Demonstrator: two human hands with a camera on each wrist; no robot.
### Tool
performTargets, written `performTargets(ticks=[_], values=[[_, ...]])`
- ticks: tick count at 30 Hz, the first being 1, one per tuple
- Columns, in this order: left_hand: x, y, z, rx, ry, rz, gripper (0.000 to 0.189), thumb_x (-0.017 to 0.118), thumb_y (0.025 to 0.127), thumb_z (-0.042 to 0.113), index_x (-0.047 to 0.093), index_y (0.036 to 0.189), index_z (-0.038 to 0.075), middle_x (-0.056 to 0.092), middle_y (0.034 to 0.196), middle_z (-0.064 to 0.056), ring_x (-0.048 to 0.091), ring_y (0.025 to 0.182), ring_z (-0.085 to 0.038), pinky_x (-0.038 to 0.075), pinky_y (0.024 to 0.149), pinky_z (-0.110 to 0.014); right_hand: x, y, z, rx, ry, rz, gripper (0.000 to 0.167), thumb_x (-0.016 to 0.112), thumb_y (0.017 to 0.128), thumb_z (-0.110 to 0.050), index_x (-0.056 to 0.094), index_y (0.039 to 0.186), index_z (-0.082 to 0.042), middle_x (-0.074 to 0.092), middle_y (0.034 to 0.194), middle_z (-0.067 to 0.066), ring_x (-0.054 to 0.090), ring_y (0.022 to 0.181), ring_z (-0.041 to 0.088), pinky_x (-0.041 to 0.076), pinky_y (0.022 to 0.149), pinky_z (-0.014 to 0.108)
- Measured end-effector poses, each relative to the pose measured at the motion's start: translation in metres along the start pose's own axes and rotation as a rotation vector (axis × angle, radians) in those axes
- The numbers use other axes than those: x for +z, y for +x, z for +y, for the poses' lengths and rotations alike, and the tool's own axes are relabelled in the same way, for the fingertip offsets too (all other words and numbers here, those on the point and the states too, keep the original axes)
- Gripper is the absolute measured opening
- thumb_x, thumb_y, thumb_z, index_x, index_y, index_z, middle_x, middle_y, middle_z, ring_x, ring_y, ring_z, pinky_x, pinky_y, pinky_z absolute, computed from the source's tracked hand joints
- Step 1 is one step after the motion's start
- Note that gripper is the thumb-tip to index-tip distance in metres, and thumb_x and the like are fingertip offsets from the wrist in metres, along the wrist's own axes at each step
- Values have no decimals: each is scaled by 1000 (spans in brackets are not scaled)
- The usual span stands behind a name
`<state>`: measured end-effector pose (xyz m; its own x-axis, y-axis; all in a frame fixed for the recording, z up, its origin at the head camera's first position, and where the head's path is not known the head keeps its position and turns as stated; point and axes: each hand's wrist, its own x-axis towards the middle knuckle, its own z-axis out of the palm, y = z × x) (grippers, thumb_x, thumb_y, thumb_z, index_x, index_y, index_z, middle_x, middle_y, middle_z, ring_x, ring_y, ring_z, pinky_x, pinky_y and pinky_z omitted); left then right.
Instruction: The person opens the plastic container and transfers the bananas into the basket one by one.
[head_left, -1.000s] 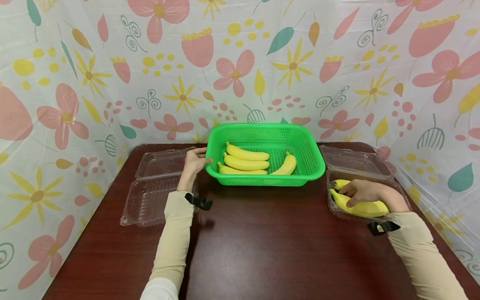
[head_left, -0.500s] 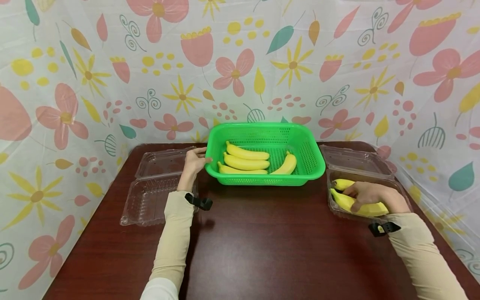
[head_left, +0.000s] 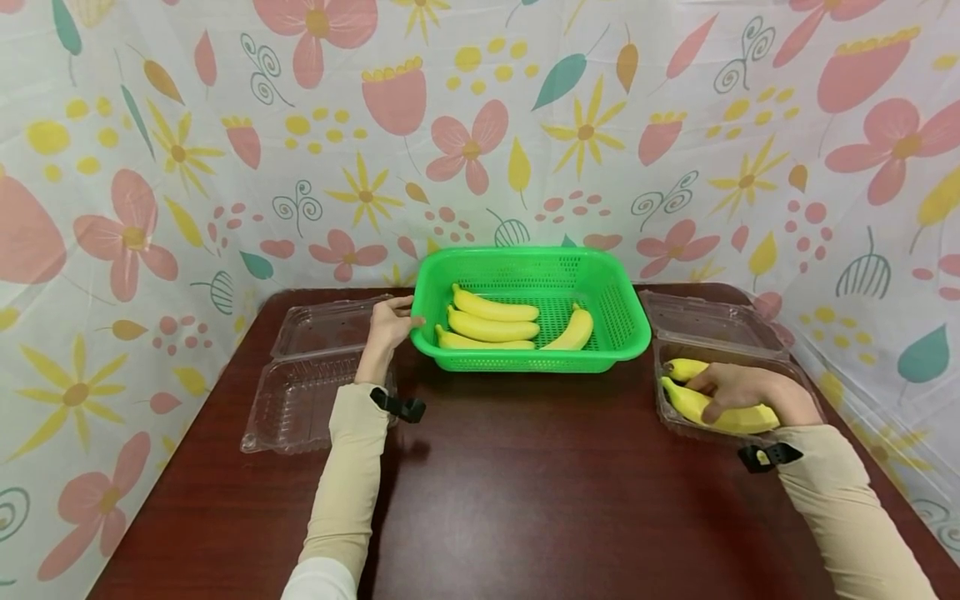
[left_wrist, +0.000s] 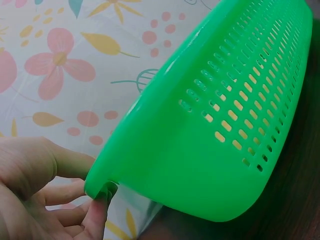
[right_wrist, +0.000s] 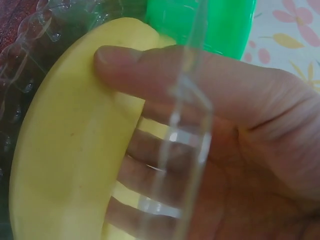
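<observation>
My left hand [head_left: 391,322] pinches the left rim of a green plastic basket [head_left: 525,360]. In the left wrist view its thumb and fingers lie on either side of the rim [left_wrist: 95,180]. Several yellow bananas [head_left: 491,327] lie inside the basket. On the right, my right hand [head_left: 738,387] reaches into a clear plastic clamshell box [head_left: 667,421] and grips the nearer banana [head_left: 682,402]. The right wrist view shows the thumb across this banana [right_wrist: 70,145], its fingers tucked along the side. Behind it in the box lies another banana [head_left: 684,367], partly covered by the hand.
Another clear clamshell box [head_left: 300,404] stands open at the left, partly behind my left forearm. The right box's lid [head_left: 720,323] is folded back toward the wall. A dark wooden table [head_left: 540,492] carries everything, with a flower-patterned sheet [head_left: 480,125] behind.
My right thumb and fingers have moved slightly to the right along the nearer banana and settled there. The left hand and the basket have stayed put.
</observation>
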<state>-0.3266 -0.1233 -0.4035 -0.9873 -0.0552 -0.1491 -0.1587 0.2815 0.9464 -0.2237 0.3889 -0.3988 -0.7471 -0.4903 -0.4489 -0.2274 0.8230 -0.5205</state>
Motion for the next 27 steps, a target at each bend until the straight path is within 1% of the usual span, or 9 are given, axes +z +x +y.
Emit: performTargets(ticks=[3, 9, 11, 14, 17, 21, 24, 25, 27], values=[[0, 0, 0, 6, 1, 3, 54, 67, 88, 0, 52, 139, 6, 57, 130, -21, 56, 120, -33, 50, 99, -42, -1, -1, 1, -16, 4, 9, 19, 73, 70, -3, 56, 79, -2, 34, 72, -5, 32, 64, 1, 27, 58, 21], [0, 0, -1, 11, 6, 1, 54, 66, 88, 1, 51, 140, 6, 56, 132, -20, 56, 121, -33, 50, 99, -42, -1, -1, 0, -77, 16, 35, 32, 71, 68, 1, 39, 71, 1, 25, 68, -6, 24, 59, 0, 21, 55, 20], [0, -1, -1, 10, 5, 1, 54, 66, 88, 1, 51, 140, 6, 56, 132, -20, 56, 121, -33, 50, 99, -42, -1, -1, 0, -65, 22, 39, 30, 71, 68, 0, 42, 73, 4, 24, 68, -4, 23, 58, 1, 21, 55, 21], [-1, -1, -1, 7, 3, 5, 54, 67, 88, 1, 52, 139, 6, 57, 130, -21, 56, 120, -33, 50, 99, -42, -2, -1, -1, -30, 8, 49, 30, 73, 69, -3, 61, 91, 14, 45, 72, 0, 33, 64, 2, 29, 58, 19], [-1, -2, 1, 8, 6, 6, 54, 67, 88, 1, 52, 139, 6, 57, 130, -21, 56, 119, -33, 50, 99, -42, -3, -1, -2, -10, 8, 39, 36, 73, 70, -4, 57, 93, 20, 45, 73, 2, 33, 65, 3, 29, 59, 20], [0, -1, 1, 9, 4, 4, 54, 67, 88, 1, 52, 139, 6, 57, 130, -21, 56, 120, -33, 50, 99, -42, -4, -2, -4, 9, 16, 37, 40, 73, 71, -5, 62, 102, 17, 48, 77, 0, 36, 66, 5, 32, 61, 22], [0, -1, 1, 7, -4, 3, 54, 67, 87, 0, 52, 139, 5, 57, 130, -21, 56, 120, -33, 50, 99, -42, -3, -4, -6, 23, 0, 54, 63, 74, 71, -6, 56, 127, 13, 61, 95, 5, 43, 75, 8, 38, 66, 23], [0, -1, 1, 7, -5, 2, 54, 67, 87, 0, 52, 139, 5, 58, 130, -21, 57, 120, -33, 51, 99, -42, -3, -4, -6, 27, -4, 55, 63, 74, 71, -7, 56, 128, 13, 61, 95, 5, 43, 75, 9, 37, 66, 23], [0, -1, 0, 7, -5, 2, 54, 66, 88, 0, 52, 139, 5, 58, 130, -20, 57, 120, -33, 51, 99, -42, -3, -3, -8, 31, 9, 48, 47, 72, 71, -5, 62, 112, 16, 50, 78, 0, 37, 67, 7, 33, 62, 23]])
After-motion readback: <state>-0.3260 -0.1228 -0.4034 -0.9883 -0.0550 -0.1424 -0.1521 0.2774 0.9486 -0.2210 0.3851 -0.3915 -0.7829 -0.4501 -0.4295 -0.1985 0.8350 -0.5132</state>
